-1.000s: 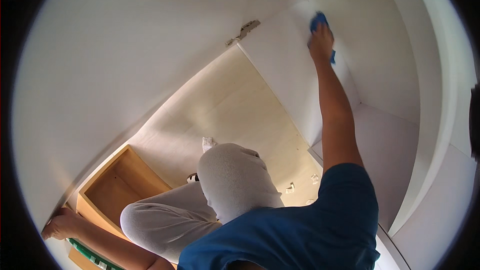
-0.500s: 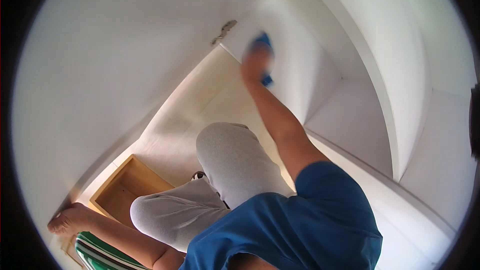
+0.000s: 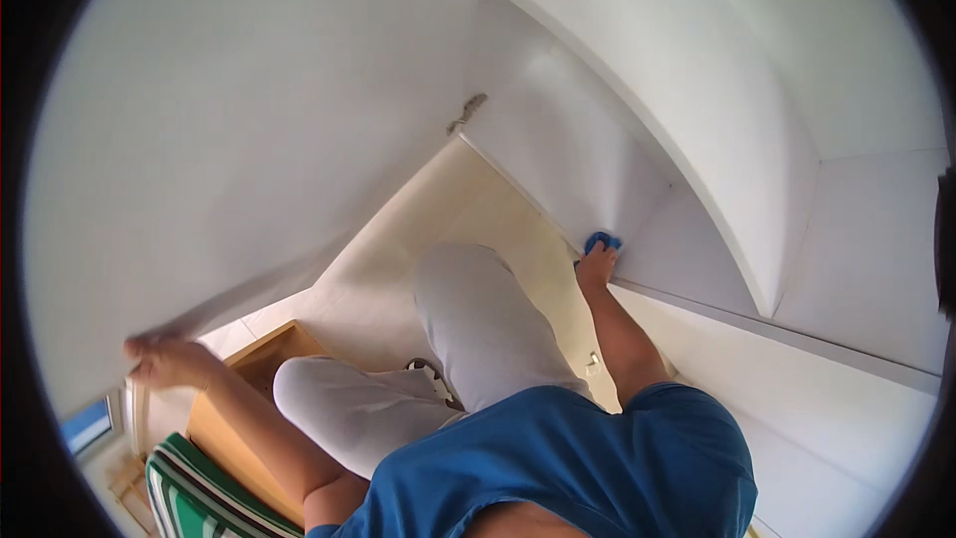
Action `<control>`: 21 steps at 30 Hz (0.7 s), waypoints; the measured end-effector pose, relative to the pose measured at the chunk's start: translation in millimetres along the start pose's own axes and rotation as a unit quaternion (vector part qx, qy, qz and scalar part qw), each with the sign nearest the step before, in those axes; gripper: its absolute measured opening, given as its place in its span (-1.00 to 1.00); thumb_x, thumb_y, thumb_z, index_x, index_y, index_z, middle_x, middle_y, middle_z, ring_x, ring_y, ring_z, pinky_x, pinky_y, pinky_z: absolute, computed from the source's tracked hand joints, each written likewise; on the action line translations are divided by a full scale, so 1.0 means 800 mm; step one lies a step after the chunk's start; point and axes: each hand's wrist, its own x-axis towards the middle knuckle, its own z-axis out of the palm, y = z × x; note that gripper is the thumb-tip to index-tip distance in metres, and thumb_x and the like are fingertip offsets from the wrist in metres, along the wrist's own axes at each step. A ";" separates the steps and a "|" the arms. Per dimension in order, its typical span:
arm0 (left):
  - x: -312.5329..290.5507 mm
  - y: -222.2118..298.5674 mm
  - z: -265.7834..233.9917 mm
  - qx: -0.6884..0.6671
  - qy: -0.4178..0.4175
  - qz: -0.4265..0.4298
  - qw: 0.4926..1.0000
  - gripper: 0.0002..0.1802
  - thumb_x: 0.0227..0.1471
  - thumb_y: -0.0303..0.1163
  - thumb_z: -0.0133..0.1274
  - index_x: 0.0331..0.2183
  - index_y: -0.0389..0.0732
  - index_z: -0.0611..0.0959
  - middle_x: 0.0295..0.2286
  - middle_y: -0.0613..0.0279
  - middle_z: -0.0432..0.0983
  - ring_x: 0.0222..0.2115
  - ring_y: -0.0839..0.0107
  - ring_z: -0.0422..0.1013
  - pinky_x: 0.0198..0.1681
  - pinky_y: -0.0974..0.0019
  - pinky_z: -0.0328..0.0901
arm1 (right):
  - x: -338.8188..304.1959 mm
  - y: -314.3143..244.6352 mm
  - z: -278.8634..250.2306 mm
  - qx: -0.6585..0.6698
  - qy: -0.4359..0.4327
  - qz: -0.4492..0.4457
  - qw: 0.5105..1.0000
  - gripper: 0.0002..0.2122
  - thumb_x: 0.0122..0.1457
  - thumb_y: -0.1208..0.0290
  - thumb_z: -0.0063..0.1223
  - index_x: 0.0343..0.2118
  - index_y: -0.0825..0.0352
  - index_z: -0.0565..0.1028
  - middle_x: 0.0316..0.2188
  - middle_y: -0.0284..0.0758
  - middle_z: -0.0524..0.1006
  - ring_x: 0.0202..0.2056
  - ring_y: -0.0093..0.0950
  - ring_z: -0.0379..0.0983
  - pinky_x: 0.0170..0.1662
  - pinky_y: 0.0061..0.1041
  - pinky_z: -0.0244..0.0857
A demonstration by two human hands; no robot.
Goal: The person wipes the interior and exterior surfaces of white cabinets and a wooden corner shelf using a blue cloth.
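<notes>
My right hand (image 3: 597, 267) is closed on a crumpled blue cloth (image 3: 602, 240). It presses the cloth down at the front inner corner of a white shelf compartment (image 3: 558, 130), right of my knees. On the far left, my left hand (image 3: 171, 362) grips the lower edge of a large white door panel (image 3: 249, 120). Its fingertips are slightly blurred and partly hidden by that edge.
A curved white shelf board (image 3: 637, 70) arches over the compartment. Beside my bent left knee sits an open wooden drawer or box (image 3: 234, 433). Green striped fabric (image 3: 189, 483) lies under my left forearm. A greyish rough patch (image 3: 466, 114) marks the panel's far corner.
My right hand has brought the blue cloth from the compartment's far side nearer to me and rightward. My left hand has shifted slightly up and right at the panel's edge; the view has also moved.
</notes>
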 end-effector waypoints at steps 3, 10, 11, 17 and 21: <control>-0.006 0.010 0.009 -0.033 -0.017 0.028 0.999 -0.30 0.08 0.13 0.01 -0.12 -0.38 0.35 -0.36 0.15 0.42 -0.39 0.40 0.36 -0.30 0.36 0.31 | 0.000 -0.078 -0.131 0.288 0.047 -0.286 0.913 -0.58 -0.04 0.36 0.23 -0.10 0.37 0.43 -0.26 -0.11 0.43 -0.21 -0.13 0.39 -0.16 -0.29 0.31; -0.005 0.056 0.005 -0.122 -0.058 0.057 0.989 -0.23 0.12 0.04 0.01 0.09 -0.42 0.27 -0.06 -0.03 0.35 -0.08 0.24 0.31 0.00 0.27 0.21 | -0.178 -0.305 -0.652 0.579 0.491 -0.463 0.458 -0.57 0.04 0.33 0.14 -0.03 0.40 0.39 -0.30 -0.19 0.29 -0.31 -0.27 0.20 -0.26 -0.32 0.11; -0.006 0.056 0.000 -0.116 -0.079 0.042 0.989 -0.25 0.14 0.06 -0.04 0.09 -0.40 0.27 -0.05 -0.02 0.34 -0.07 0.24 0.31 0.01 0.27 0.21 | -0.194 -0.330 -0.696 0.586 0.520 -0.450 0.427 -0.54 0.09 0.29 0.07 0.03 0.39 0.31 -0.18 -0.16 0.21 -0.19 -0.21 0.12 -0.15 -0.24 0.02; -0.012 0.030 -0.042 -0.159 -0.109 -0.112 0.975 -0.28 0.24 0.12 -0.41 0.09 -0.35 0.25 0.03 -0.02 0.25 0.04 0.24 0.21 0.14 0.22 0.11 | -0.199 -0.428 -0.626 0.676 0.487 -0.393 0.389 -0.40 0.25 0.16 -0.15 0.23 0.44 0.06 0.25 0.00 -0.01 0.26 -0.01 -0.11 0.26 -0.04 -0.25; -0.019 0.049 -0.048 -0.224 -0.083 -0.107 0.965 -0.30 0.27 0.06 -0.52 0.14 -0.33 0.20 0.12 -0.02 0.15 0.15 0.21 0.09 0.23 0.15 -0.01 | -0.160 -0.457 -0.340 0.818 0.214 -0.253 0.471 -0.22 0.27 -0.10 -0.34 0.25 0.54 -0.16 0.31 -0.01 -0.18 0.33 -0.18 -0.27 0.32 -0.30 -0.39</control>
